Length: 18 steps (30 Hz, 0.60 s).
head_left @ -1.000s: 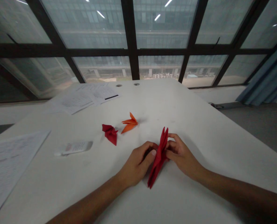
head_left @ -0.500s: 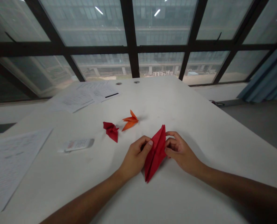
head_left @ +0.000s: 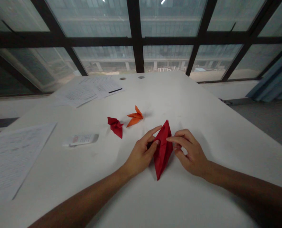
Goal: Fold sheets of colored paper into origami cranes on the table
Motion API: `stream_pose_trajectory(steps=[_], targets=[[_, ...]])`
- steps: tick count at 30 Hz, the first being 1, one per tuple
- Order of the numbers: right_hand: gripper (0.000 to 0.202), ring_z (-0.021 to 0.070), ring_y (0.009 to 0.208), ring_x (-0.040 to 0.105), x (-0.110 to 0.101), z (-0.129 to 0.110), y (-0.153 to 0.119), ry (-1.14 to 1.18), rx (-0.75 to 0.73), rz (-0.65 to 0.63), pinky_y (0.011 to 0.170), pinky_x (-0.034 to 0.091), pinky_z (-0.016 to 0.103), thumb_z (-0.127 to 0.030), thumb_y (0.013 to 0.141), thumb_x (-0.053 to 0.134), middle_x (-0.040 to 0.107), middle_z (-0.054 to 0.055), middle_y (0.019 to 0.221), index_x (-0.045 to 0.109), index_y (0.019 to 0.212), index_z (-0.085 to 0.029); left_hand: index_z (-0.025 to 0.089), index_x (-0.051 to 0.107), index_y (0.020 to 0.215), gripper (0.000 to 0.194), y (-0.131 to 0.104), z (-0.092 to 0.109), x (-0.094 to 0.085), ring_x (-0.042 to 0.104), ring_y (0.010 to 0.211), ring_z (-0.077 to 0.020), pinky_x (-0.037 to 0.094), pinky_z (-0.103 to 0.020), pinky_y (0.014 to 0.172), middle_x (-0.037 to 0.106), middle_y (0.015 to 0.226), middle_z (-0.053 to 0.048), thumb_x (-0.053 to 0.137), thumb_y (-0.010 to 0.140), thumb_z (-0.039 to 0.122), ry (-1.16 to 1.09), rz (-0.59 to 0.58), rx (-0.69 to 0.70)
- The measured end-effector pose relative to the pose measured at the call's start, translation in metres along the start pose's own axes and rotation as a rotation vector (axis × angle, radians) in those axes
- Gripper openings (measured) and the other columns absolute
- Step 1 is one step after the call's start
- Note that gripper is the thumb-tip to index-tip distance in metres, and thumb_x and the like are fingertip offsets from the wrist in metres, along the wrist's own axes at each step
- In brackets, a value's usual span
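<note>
A red folded paper piece (head_left: 163, 152), long and diamond-shaped, lies on the white table (head_left: 202, 114) in front of me. My left hand (head_left: 141, 155) pinches its left side with thumb and fingers. My right hand (head_left: 190, 152) presses its right edge with the fingertips. A finished small red origami figure (head_left: 115, 126) and an orange one (head_left: 134, 116) sit just beyond, to the left of the piece.
A white glue tube (head_left: 82, 139) lies to the left. Printed paper sheets (head_left: 14, 155) lie at the near left, more sheets (head_left: 88, 90) at the far left. Large black-framed windows (head_left: 136, 34) stand behind the table. The table's right edge drops to grey floor.
The red paper went from standing on edge to lying flatter and wider on the table. Both hands shifted with it, fingers now pressing its sides. The view tilted down slightly.
</note>
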State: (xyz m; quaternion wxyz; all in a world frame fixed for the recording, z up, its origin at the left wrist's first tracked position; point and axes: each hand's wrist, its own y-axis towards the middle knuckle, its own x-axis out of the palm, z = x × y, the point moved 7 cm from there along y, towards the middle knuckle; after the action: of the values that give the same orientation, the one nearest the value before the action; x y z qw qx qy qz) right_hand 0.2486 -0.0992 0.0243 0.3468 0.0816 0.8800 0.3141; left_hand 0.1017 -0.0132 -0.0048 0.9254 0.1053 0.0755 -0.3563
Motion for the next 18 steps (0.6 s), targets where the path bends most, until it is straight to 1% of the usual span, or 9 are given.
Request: stream_pose_trajectory(steps=[3, 5, 6, 8, 10, 12, 15, 16, 18], targets=[[0.019, 0.0198, 0.088, 0.059, -0.001, -0.003, -0.001, -0.028, -0.001, 0.007, 0.077, 0.052, 0.035, -0.016, 0.091, 0.060, 0.057, 0.006, 0.101, 0.065, 0.108, -0.023, 0.024, 0.063, 0.126, 0.028, -0.002, 0.007, -0.003, 0.061, 0.084, -0.0140, 0.048, -0.025, 0.076, 0.067, 0.097, -0.001, 0.048, 0.103, 0.028, 0.148, 0.055, 0.062], [0.006, 0.0193, 0.087, 0.060, 0.002, -0.004, -0.001, -0.042, 0.021, -0.041, 0.076, 0.051, 0.034, -0.023, 0.092, 0.064, 0.058, 0.005, 0.098, 0.066, 0.098, -0.023, 0.023, 0.067, 0.113, 0.022, -0.003, 0.010, -0.002, 0.062, 0.084, -0.0140, 0.048, -0.026, 0.078, 0.069, 0.100, -0.001, 0.048, 0.102, 0.024, 0.211, 0.072, 0.071], [0.004, 0.0191, 0.087, 0.061, 0.004, -0.003, -0.001, -0.052, 0.043, -0.062, 0.075, 0.051, 0.034, -0.026, 0.092, 0.065, 0.058, 0.005, 0.098, 0.066, 0.095, -0.023, 0.023, 0.067, 0.110, 0.020, -0.003, 0.011, -0.001, 0.062, 0.083, -0.0138, 0.048, -0.026, 0.078, 0.069, 0.099, 0.000, 0.050, 0.100, 0.023, 0.235, 0.075, 0.071], [0.011, 0.0195, 0.088, 0.062, 0.006, -0.001, 0.000, -0.073, 0.092, -0.072, 0.075, 0.052, 0.033, -0.033, 0.091, 0.068, 0.059, 0.005, 0.101, 0.065, 0.092, -0.023, 0.023, 0.067, 0.107, 0.015, -0.003, 0.013, 0.001, 0.063, 0.085, -0.0144, 0.049, -0.027, 0.081, 0.069, 0.098, 0.001, 0.059, 0.094, 0.019, 0.279, 0.078, 0.081], [0.017, 0.0202, 0.089, 0.063, 0.007, 0.004, 0.000, -0.084, 0.155, -0.061, 0.074, 0.052, 0.033, -0.036, 0.087, 0.072, 0.061, 0.006, 0.102, 0.062, 0.093, -0.023, 0.024, 0.065, 0.107, 0.022, -0.004, 0.015, 0.003, 0.063, 0.091, -0.0155, 0.048, -0.027, 0.085, 0.068, 0.100, 0.001, 0.068, 0.086, 0.016, 0.333, 0.075, 0.102], [0.023, 0.0190, 0.082, 0.063, 0.009, 0.012, -0.002, -0.073, 0.256, -0.054, 0.070, 0.051, 0.032, -0.033, 0.085, 0.074, 0.063, 0.003, 0.097, 0.058, 0.099, -0.025, 0.025, 0.064, 0.108, 0.029, -0.005, 0.014, 0.005, 0.064, 0.095, -0.0163, 0.048, -0.028, 0.088, 0.067, 0.103, 0.001, 0.071, 0.082, 0.014, 0.368, 0.066, 0.104], [0.041, 0.0150, 0.069, 0.061, 0.011, 0.024, -0.006, 0.018, 0.395, -0.011, 0.065, 0.051, 0.030, -0.022, 0.083, 0.070, 0.066, 0.000, 0.095, 0.050, 0.119, -0.027, 0.025, 0.060, 0.112, 0.034, -0.006, 0.010, 0.004, 0.064, 0.096, -0.0171, 0.049, -0.030, 0.088, 0.068, 0.108, 0.000, 0.071, 0.081, 0.014, 0.349, 0.066, 0.059], [0.048, 0.0141, 0.068, 0.060, 0.011, 0.025, -0.007, 0.053, 0.401, 0.005, 0.065, 0.051, 0.030, -0.019, 0.084, 0.069, 0.066, 0.001, 0.099, 0.046, 0.125, -0.028, 0.025, 0.059, 0.112, 0.035, -0.006, 0.009, 0.004, 0.064, 0.096, -0.0173, 0.050, -0.030, 0.088, 0.068, 0.109, 0.000, 0.070, 0.080, 0.015, 0.335, 0.065, 0.044], [0.055, 0.0140, 0.070, 0.061, 0.010, 0.021, -0.006, 0.074, 0.347, 0.014, 0.067, 0.053, 0.031, -0.018, 0.084, 0.068, 0.066, 0.003, 0.108, 0.044, 0.132, -0.029, 0.024, 0.058, 0.110, 0.035, -0.006, 0.009, 0.005, 0.064, 0.094, -0.0174, 0.050, -0.030, 0.087, 0.068, 0.107, 0.000, 0.070, 0.079, 0.014, 0.329, 0.055, 0.031]])
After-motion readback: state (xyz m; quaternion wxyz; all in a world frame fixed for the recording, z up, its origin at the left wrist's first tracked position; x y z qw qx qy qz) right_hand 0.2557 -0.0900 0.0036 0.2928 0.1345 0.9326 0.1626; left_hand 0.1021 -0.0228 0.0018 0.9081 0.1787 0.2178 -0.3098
